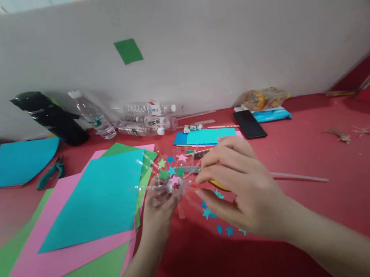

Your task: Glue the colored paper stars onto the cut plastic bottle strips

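My left hand [161, 207] is closed around a clear plastic bottle piece [175, 184] whose edge is cut into strips that fan outward. Pink, green and blue paper stars [171, 170] sit over its middle and strips. Just right of the strips, my right hand [239, 185] hovers with curved fingers, thumb and index tips close but apart; nothing shows between them. Small blue stars [206, 213] lie on the red table below it. Partly hidden behind the right hand are a yellow-handled tool [221, 185] and a grey blade [191, 169].
Coloured paper sheets [95, 200] spread at left, near pliers [52, 172] and a black flask [54, 119]. Along the wall lie plastic bottles [147, 125], small paper sheets [211, 135], a phone [250, 123] and an orange-capped bottle [267, 99]. A clear strip [301, 176] lies right.
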Motion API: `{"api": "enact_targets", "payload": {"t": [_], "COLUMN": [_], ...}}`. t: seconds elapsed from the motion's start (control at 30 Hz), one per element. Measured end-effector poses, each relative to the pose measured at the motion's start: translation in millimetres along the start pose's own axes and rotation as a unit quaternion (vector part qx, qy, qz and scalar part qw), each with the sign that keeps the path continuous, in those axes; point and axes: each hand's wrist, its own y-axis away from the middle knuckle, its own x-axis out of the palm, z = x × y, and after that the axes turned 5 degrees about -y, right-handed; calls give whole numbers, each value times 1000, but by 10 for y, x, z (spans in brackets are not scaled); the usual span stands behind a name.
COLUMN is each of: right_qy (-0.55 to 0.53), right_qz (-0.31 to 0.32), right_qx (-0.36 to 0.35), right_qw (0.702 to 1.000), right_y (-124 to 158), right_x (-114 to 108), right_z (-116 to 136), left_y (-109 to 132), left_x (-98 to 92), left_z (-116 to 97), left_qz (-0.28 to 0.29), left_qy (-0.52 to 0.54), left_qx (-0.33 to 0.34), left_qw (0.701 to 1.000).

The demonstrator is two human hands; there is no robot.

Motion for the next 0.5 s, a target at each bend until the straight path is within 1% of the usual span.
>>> {"api": "enact_targets", "payload": {"t": [0.1, 0.17, 0.3, 0.43, 0.5], "right_qy": [14, 17, 8, -3, -6], "right_qz": [17, 18, 22, 18, 16], "right_qx": [34, 44, 47, 44, 41], "right_qw": [999, 999, 999, 999, 999], "right_y": [25, 36, 47, 55, 58], "right_x": [62, 89, 104, 103, 104], "right_z": [-7, -13, -12, -7, -7], "left_y": [-10, -13, -7, 12, 23], "left_x": [-10, -27, -55, -42, -27], "left_z": [55, 92, 131, 102, 78], "left_qz": [-2, 3, 12, 9, 6], "left_qy": [0, -6, -24, -59, -63], "left_qx": [12, 19, 38, 68, 68], "left_qw": [1000, 1000, 999, 996, 996]}}
